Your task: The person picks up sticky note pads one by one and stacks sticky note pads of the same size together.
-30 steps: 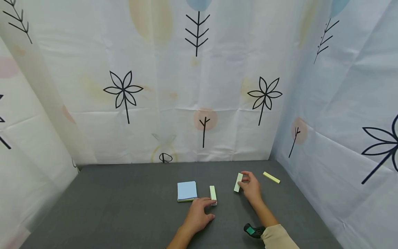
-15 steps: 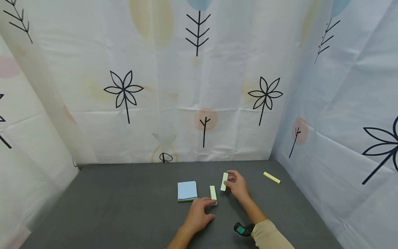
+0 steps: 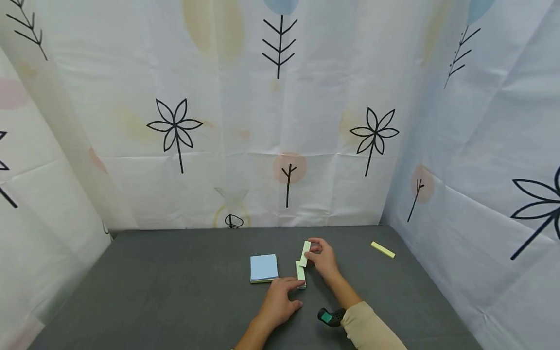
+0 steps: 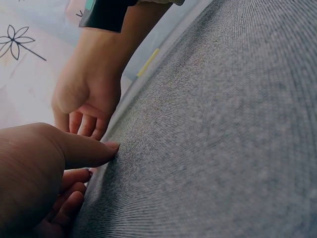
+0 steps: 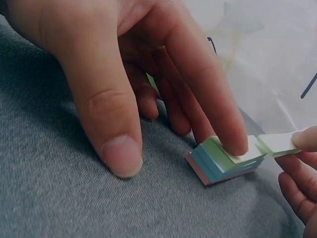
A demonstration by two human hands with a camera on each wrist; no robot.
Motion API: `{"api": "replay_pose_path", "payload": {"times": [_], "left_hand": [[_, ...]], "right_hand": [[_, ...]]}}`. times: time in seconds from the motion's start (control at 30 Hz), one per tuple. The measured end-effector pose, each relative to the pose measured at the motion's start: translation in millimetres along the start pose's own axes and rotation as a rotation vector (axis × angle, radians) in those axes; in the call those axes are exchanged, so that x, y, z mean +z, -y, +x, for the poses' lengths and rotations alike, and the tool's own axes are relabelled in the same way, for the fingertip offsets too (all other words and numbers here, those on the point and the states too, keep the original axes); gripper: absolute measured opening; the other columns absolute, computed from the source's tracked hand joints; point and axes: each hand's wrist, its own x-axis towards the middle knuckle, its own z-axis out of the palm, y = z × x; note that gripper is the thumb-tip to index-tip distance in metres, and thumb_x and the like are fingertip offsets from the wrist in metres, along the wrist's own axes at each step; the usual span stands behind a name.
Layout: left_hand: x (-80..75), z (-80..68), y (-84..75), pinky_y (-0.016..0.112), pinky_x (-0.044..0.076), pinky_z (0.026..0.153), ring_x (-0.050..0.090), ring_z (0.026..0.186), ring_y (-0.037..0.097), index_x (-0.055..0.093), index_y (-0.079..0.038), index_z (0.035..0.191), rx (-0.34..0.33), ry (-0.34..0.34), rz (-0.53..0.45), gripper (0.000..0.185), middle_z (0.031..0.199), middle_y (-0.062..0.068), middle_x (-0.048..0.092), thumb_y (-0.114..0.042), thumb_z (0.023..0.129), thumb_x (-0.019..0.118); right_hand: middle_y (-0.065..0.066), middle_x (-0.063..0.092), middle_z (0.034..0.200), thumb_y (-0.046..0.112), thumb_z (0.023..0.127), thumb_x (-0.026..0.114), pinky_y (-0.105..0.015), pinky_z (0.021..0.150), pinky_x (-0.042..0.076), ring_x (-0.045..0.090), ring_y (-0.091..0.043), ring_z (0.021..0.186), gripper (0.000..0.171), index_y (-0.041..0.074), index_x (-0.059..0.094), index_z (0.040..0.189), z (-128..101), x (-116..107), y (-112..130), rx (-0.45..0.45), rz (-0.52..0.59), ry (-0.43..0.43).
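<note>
My right hand [image 3: 323,261] pinches a narrow pale green sticky-note pad [image 3: 306,252] between thumb and fingers, at the far end of a stack of narrow sticky notes [image 3: 299,272]. In the right wrist view this stack [image 5: 218,161] shows green, blue and pink layers, and the held pad [image 5: 278,143] overlaps or meets its far edge. My left hand [image 3: 277,302] rests its extended index finger on the near end of the stack, thumb apart. The left wrist view shows my left hand [image 4: 34,163] and right hand [image 4: 89,94]; the notes are hidden there.
A square blue sticky-note pad [image 3: 264,266], with yellow-green beneath, lies left of the stack. One narrow yellow pad [image 3: 382,249] lies at the right on the grey tabletop [image 3: 166,287]. Patterned curtains [image 3: 218,184] stand behind and at both sides.
My right hand has carried the pale green pad leftward, from well right of the stack to its far end. The left hand has stayed in place.
</note>
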Motion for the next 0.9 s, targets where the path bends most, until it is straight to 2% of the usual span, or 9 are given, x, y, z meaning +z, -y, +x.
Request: {"api": "replay_pose_path", "payload": {"times": [0.2,0.43,0.7,0.9], "left_hand": [[-0.7,1.0,-0.2,0.041,0.045,0.088,0.055,0.102,0.022,0.070,-0.019,0.121,-0.007,0.016,-0.006,0.053,0.115,-0.001,0.067,-0.012,0.070,0.085],[-1.3,1.2,-0.5,0.042,0.045,0.089,0.056,0.102,0.023,0.066,-0.019,0.129,0.002,-0.007,-0.011,0.064,0.118,0.002,0.067,-0.012,0.069,0.086],[-0.5,0.7,-0.1,0.040,0.047,0.086,0.055,0.099,0.022,0.062,-0.017,0.133,-0.001,-0.035,-0.026,0.071,0.121,0.003,0.067,-0.011,0.067,0.086],[-1.6,-1.4,-0.7,0.040,0.047,0.086,0.055,0.099,0.022,0.064,-0.015,0.130,-0.005,-0.029,-0.021,0.067,0.119,0.003,0.067,-0.011,0.068,0.086]], "right_hand": [[-0.009,0.065,0.078,-0.009,0.080,0.070,-0.034,0.059,0.054,0.061,-0.017,0.065,0.039,-0.005,0.061,0.118,3.2,5.4,0.1,0.010,0.017,0.001],[-0.007,0.064,0.078,-0.009,0.079,0.073,-0.032,0.062,0.053,0.059,-0.013,0.071,0.030,-0.007,0.065,0.108,5.5,6.6,-2.8,0.005,0.010,0.041],[-0.005,0.065,0.081,-0.007,0.081,0.072,-0.029,0.064,0.050,0.060,-0.016,0.073,0.016,-0.002,0.070,0.095,3.1,1.7,-4.5,-0.070,-0.146,0.137],[-0.005,0.069,0.088,-0.003,0.084,0.071,-0.031,0.069,0.050,0.062,-0.019,0.080,0.012,0.002,0.071,0.095,1.2,-0.7,-3.8,-0.111,-0.228,0.200]]}}
